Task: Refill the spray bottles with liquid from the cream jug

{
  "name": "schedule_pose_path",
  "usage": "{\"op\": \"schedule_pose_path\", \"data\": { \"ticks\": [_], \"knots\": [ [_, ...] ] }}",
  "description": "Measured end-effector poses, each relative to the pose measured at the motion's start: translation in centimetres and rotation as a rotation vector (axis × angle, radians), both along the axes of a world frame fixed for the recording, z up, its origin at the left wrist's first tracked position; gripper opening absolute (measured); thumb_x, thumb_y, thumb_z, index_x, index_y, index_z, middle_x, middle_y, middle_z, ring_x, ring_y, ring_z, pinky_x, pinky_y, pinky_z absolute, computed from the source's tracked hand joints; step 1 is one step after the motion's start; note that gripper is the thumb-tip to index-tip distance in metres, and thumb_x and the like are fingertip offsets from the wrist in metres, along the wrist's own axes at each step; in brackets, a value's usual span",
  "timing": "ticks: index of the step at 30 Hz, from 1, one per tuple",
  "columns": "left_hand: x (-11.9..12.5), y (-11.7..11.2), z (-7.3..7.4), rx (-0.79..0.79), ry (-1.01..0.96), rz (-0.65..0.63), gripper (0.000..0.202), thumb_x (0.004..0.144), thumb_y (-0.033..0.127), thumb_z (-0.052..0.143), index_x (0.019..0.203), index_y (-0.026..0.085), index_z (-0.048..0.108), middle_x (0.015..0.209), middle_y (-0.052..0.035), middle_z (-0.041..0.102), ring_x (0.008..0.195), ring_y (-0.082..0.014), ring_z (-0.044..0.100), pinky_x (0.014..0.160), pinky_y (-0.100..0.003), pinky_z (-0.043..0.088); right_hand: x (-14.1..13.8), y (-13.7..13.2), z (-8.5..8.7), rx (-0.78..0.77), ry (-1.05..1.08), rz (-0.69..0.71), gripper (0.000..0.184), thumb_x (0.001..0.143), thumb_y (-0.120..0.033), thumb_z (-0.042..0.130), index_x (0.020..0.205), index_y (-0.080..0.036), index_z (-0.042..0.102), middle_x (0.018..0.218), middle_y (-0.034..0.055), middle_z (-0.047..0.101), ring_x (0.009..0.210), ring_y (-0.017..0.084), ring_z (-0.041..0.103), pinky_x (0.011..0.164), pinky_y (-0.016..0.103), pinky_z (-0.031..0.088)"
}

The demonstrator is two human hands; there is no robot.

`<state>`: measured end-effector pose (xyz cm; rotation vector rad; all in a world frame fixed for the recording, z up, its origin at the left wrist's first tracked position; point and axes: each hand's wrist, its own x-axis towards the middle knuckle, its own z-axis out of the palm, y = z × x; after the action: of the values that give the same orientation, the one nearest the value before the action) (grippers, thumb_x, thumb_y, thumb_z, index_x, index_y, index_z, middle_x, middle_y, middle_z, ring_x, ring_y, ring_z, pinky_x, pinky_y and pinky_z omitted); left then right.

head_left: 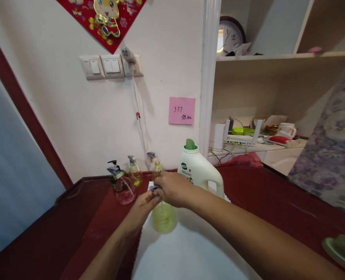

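A small yellow-green pump bottle [163, 216] stands on a white sheet [190, 252] in front of me. My right hand [175, 189] is closed over the top of the bottle, covering its pump head. My left hand [145, 208] pinches the grey pump part at the bottle's neck from the left. Behind them stands a large white detergent jug [200, 171] with a green spout.
Three small pump bottles, one pink [123, 189] and two yellowish [135, 174], stand at the back of the dark red table [266, 202]. A green lid [343, 251] lies at the right edge. Shelves with clutter [248, 134] are beyond, and patterned fabric [333, 151] hangs at right.
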<state>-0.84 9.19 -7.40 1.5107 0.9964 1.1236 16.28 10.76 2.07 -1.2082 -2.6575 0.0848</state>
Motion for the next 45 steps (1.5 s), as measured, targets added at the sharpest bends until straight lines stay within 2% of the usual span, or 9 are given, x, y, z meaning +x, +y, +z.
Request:
{"op": "schedule_pose_path", "data": {
  "ticks": [6,10,14,20,24,28,36,41,45],
  "knots": [
    [1.2,0.1,-0.3,0.034,-0.053,0.079,0.056,0.069,0.050,0.087,0.106,0.019,0.060,0.108,-0.0082,0.070,0.110,-0.0295,0.063,0.093,-0.038,0.048,-0.2,-0.2,0.1,0.000,-0.005,-0.007,0.024,0.096,-0.035,0.057,0.104,-0.018,0.072,0.110,0.0089,0.072,0.095,0.024,0.070,0.077,0.037,0.053],
    [1.6,0.9,-0.9,0.120,0.025,0.219,0.048,0.068,0.043,0.089,0.094,0.019,0.057,0.095,-0.0042,0.068,0.097,-0.0258,0.063,0.083,-0.033,0.048,-0.2,-0.2,0.1,-0.002,-0.009,-0.012,0.025,0.095,-0.036,0.057,0.106,-0.020,0.073,0.113,0.0094,0.073,0.098,0.025,0.070,0.076,0.035,0.052],
    [0.6,0.9,-1.1,0.125,0.048,0.136,0.036,0.079,0.047,0.079,0.095,0.018,0.065,0.101,-0.0073,0.071,0.102,-0.0272,0.062,0.088,-0.035,0.048,-0.1,0.0,0.2,-0.004,-0.018,-0.012,0.025,0.096,-0.037,0.056,0.105,-0.021,0.073,0.110,0.0098,0.073,0.096,0.025,0.070,0.075,0.034,0.051],
    [0.2,-0.4,0.3,0.012,0.010,-0.042,0.040,0.087,0.056,0.067,0.103,0.020,0.070,0.111,-0.0083,0.072,0.115,-0.0300,0.062,0.105,-0.042,0.045,-0.1,0.0,0.1,0.006,-0.032,-0.005,0.023,0.097,-0.035,0.058,0.105,-0.018,0.071,0.110,0.0082,0.072,0.094,0.023,0.069,0.079,0.037,0.054],
    [1.2,-0.2,0.2,0.022,-0.060,0.080,0.057,0.072,0.050,0.084,0.115,0.021,0.060,0.110,-0.0071,0.069,0.110,-0.0284,0.064,0.095,-0.039,0.050,-0.2,-0.2,0.3,0.006,-0.041,-0.019,0.025,0.098,-0.037,0.058,0.107,-0.018,0.071,0.110,0.0075,0.072,0.095,0.022,0.070,0.081,0.039,0.056],
    [1.6,0.8,-0.6,0.092,-0.011,0.224,0.049,0.066,0.042,0.089,0.095,0.019,0.058,0.090,-0.0023,0.066,0.089,-0.0229,0.063,0.079,-0.032,0.049,-0.3,-0.4,0.5,0.000,-0.050,-0.025,0.024,0.097,-0.036,0.059,0.107,-0.018,0.071,0.110,0.0077,0.073,0.096,0.023,0.070,0.081,0.039,0.056],
    [0.5,0.8,-1.2,0.077,0.028,0.107,0.039,0.077,0.050,0.080,0.089,0.017,0.065,0.100,-0.0092,0.072,0.099,-0.0284,0.062,0.085,-0.036,0.049,-0.3,-0.2,0.3,0.011,-0.021,-0.008,0.024,0.095,-0.037,0.060,0.103,-0.018,0.072,0.106,0.0092,0.073,0.092,0.023,0.070,0.076,0.037,0.055],
    [0.7,0.3,-0.6,0.081,0.072,0.059,0.042,0.081,0.056,0.075,0.095,0.016,0.069,0.101,-0.0086,0.073,0.101,-0.0286,0.062,0.091,-0.037,0.047,-0.3,0.1,-0.2,0.065,0.044,-0.012,0.016,0.091,-0.031,0.067,0.095,-0.018,0.075,0.098,0.0087,0.073,0.086,0.025,0.070,0.072,0.037,0.054],
    [0.7,-0.1,0.1,0.099,0.096,0.068,0.049,0.080,0.066,0.071,0.089,0.017,0.069,0.099,-0.0086,0.073,0.100,-0.0294,0.063,0.092,-0.038,0.048,0.6,-1.5,-0.7,0.241,0.229,-0.044,0.036,0.094,-0.037,0.067,0.126,-0.020,0.067,0.120,0.0143,0.066,0.111,0.032,0.061,0.088,0.045,0.050]
  ]
}}
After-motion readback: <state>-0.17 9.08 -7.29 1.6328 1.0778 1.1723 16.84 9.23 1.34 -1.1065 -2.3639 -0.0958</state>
